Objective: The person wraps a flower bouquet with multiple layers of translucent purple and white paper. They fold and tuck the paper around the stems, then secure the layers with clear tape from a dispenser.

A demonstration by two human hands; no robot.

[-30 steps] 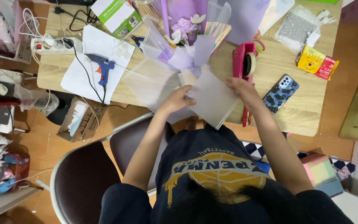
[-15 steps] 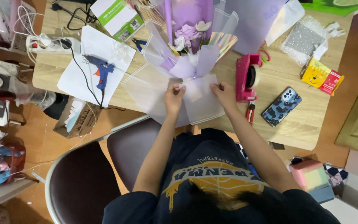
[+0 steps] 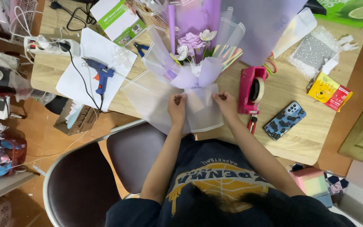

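Both hands, left hand [image 3: 177, 106] and right hand [image 3: 225, 102], have moved up to pinch the wrap [image 3: 200, 111] against the bouquet [image 3: 194, 46] at frame centre, the sheet now drawn snug.

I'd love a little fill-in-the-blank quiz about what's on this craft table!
1. Both hands, left hand and right hand, pinch the wrapping of a ____ of flowers.
2. The glue gun is coloured ____.
3. The pink tape dispenser lies between the bouquet and the ____ in a blue patterned case.
4. The glue gun rests on a white sheet of ____.

Missing words: bouquet; blue; phone; paper
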